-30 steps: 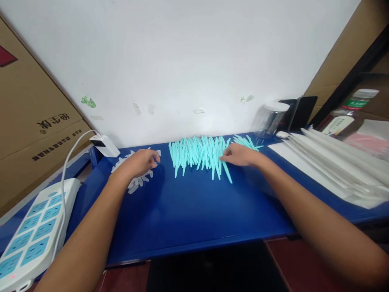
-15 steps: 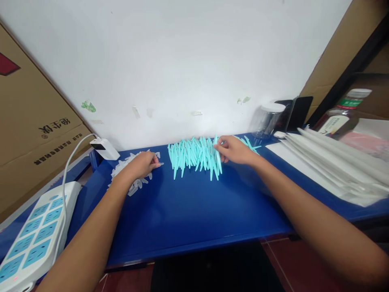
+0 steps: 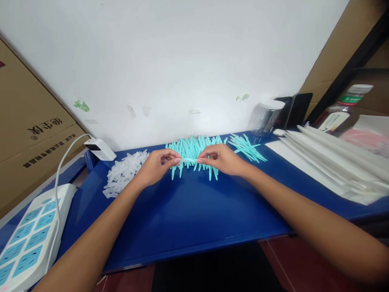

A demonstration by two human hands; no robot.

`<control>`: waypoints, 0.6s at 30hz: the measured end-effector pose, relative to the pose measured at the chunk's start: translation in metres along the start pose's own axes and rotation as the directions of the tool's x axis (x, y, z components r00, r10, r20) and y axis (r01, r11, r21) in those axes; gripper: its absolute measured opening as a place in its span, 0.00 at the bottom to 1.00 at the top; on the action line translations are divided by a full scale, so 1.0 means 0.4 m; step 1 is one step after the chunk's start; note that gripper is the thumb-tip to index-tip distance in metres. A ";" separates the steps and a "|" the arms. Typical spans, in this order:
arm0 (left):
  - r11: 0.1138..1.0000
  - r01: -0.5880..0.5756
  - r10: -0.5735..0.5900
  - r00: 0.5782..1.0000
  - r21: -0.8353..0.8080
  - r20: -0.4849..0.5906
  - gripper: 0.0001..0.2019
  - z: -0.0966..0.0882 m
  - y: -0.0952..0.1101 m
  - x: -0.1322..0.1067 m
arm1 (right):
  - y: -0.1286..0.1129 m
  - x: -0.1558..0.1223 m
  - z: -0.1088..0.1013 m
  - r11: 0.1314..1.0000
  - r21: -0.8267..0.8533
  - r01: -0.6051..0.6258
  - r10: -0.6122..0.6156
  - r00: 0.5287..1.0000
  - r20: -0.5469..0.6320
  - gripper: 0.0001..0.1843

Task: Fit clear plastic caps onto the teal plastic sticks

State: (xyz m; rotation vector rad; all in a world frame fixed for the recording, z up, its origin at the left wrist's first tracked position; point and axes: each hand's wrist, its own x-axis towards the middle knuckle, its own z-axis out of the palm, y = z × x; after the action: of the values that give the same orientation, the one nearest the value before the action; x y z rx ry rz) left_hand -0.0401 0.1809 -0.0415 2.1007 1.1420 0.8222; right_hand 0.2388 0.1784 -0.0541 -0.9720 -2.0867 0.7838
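My left hand (image 3: 158, 165) is closed in a pinch on a small translucent cap (image 3: 184, 159). Facing it, my right hand (image 3: 224, 159) pinches a slim turquoise plastic stick (image 3: 192, 160). Cap and stick meet end to end between the fingertips, lying level; how far one sits inside the other I cannot tell. Just behind the hands spreads a wide pile of turquoise sticks (image 3: 194, 142), partly hidden by my fingers. A heap of loose translucent caps (image 3: 123, 173) lies left of my left hand. Right of the pile is a smaller group of turquoise sticks (image 3: 247, 148).
The blue table (image 3: 194, 215) backs onto a white wall. At left are a power strip (image 3: 36, 227), a white device with a cable (image 3: 100, 149) and a cardboard box (image 3: 30, 121). A lidded clear jar (image 3: 269, 117), stacked white packets (image 3: 337, 166) and a bottle (image 3: 343, 109) stand right.
My hands have come together in the middle, the left from the cap heap and the right from the stick pile. The stick has swung from upright to level, its end meeting the cap.
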 end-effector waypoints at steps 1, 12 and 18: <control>1.000 -0.001 0.001 1.000 0.000 0.000 0.16 -0.002 0.000 0.000 | -0.002 0.000 -0.002 1.000 -0.003 0.007 -0.007 1.000 0.000 0.22; 0.999 0.010 -0.010 1.000 -0.044 -0.010 0.18 0.038 0.023 -0.014 | -0.029 -0.002 0.011 0.994 -0.052 0.092 -0.089 0.995 0.049 0.18; 0.816 0.075 -0.030 0.996 0.573 -0.087 0.16 -0.055 -0.045 0.000 | 0.079 0.004 -0.140 0.764 -0.501 -0.406 0.210 0.892 -0.401 0.12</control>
State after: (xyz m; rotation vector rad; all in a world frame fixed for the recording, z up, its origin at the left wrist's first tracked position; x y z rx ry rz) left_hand -0.0657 0.1935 -0.0411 2.5175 1.6436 0.5705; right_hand 0.2944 0.2095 -0.0450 -1.6919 -1.9105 0.0927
